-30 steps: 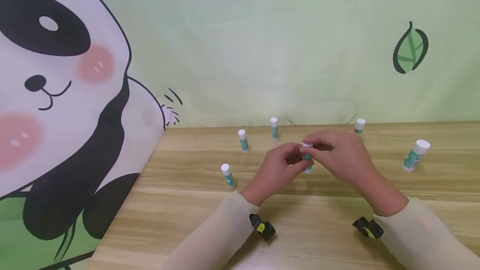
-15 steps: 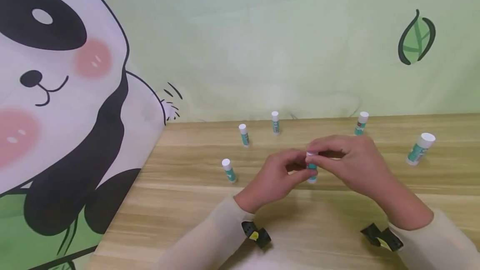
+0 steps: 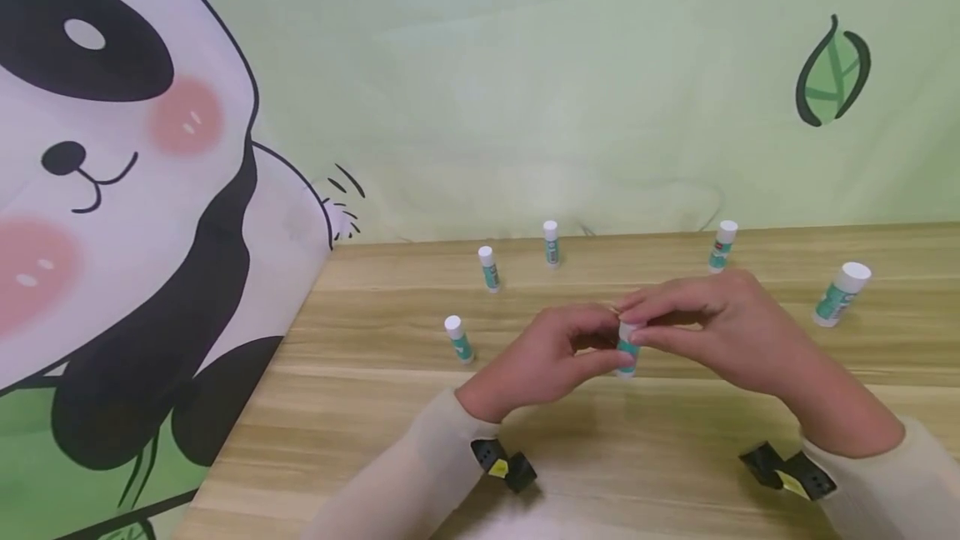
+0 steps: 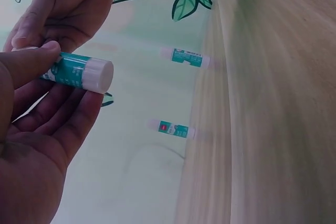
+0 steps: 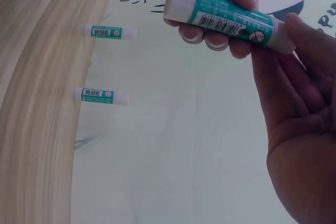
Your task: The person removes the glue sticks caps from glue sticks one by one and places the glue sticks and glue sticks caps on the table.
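Note:
Both hands hold one glue stick (image 3: pixel 627 349), teal-labelled with white ends, upright above the wooden table. Around its lower body the left hand (image 3: pixel 551 354) has its thumb and fingers. The right hand (image 3: pixel 738 340) pinches the white cap at the top. In the left wrist view, the glue stick's white base (image 4: pixel 98 75) sticks out past the left fingers. A barcode and small print on the label (image 5: pixel 231 19) face the right wrist camera, with the right thumb and fingers at the cap end. The cap looks seated on the body.
Several more glue sticks stand upright on the wooden table (image 3: pixel 360 440): a left one (image 3: pixel 459 340), two behind it (image 3: pixel 489 270) (image 3: pixel 552 245), one behind the right hand (image 3: pixel 723 247) and a thicker one (image 3: pixel 842 296) at right. A panda-printed backdrop (image 3: pixel 525 107) borders the table's far edge.
Both hands have drawn the held glue stick slightly nearer the person and to the right. Their grips stay on it. The head view has shifted a little; the standing glue sticks keep their places.

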`<action>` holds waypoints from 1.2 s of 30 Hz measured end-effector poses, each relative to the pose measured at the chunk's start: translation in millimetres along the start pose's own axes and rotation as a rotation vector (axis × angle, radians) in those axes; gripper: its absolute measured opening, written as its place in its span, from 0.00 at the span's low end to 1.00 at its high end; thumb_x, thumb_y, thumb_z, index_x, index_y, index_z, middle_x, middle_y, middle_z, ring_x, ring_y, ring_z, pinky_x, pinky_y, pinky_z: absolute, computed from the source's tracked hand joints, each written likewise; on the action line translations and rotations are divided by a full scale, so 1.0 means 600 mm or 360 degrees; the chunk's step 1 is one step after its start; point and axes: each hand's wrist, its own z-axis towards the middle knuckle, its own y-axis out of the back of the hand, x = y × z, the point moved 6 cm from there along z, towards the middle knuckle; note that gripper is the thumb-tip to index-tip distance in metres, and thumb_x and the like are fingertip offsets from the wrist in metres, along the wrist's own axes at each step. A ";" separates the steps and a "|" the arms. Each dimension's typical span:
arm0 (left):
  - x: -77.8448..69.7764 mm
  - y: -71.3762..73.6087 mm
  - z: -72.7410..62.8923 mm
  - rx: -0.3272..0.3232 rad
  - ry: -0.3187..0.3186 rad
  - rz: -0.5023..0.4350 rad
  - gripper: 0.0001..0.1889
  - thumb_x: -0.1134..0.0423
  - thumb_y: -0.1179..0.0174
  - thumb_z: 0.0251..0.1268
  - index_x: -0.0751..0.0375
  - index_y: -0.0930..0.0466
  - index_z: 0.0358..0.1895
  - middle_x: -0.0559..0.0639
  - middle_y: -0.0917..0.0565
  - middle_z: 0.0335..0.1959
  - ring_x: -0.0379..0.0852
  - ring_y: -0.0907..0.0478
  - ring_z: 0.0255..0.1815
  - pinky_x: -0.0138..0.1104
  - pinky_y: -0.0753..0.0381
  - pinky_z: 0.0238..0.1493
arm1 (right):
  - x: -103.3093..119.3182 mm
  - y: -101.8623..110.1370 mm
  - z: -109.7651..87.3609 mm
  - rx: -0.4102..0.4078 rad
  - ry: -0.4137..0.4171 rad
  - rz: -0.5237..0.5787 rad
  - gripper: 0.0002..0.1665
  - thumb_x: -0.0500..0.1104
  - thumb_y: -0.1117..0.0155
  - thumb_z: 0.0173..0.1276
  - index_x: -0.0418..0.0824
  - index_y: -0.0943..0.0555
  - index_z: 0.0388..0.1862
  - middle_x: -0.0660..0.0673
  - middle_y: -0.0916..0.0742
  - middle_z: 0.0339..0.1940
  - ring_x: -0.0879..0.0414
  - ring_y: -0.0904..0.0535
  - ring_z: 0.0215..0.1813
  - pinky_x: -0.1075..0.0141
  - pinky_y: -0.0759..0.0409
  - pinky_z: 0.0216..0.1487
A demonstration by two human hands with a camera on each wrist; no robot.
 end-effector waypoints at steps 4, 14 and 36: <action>0.001 0.004 -0.002 -0.0036 0.0052 0.0038 0.11 0.64 0.41 0.68 0.60 0.20 0.52 0.52 0.16 0.46 0.34 0.20 0.46 0.28 0.20 0.54 | 0.006 0.002 -0.001 -0.0018 0.0007 -0.0078 0.20 0.35 0.25 0.55 0.49 0.14 0.46 0.51 0.11 0.47 0.70 0.16 0.46 0.78 0.18 0.43; -0.001 0.006 -0.006 -0.0335 0.0089 0.0360 0.11 0.61 0.36 0.65 0.55 0.18 0.49 0.44 0.13 0.44 0.30 0.18 0.42 0.22 0.20 0.48 | 0.026 -0.013 0.000 -0.0296 0.0025 -0.0553 0.14 0.39 0.23 0.52 0.50 0.12 0.39 0.54 0.11 0.42 0.58 0.15 0.46 0.88 0.30 0.48; -0.004 0.003 -0.007 -0.0019 -0.0066 0.0150 0.11 0.70 0.37 0.63 0.62 0.20 0.48 0.53 0.16 0.43 0.35 0.18 0.47 0.27 0.18 0.52 | 0.052 -0.014 -0.007 -0.0129 0.0358 -0.0421 0.20 0.32 0.23 0.45 0.53 0.14 0.33 0.54 0.10 0.41 0.57 0.14 0.44 0.85 0.25 0.47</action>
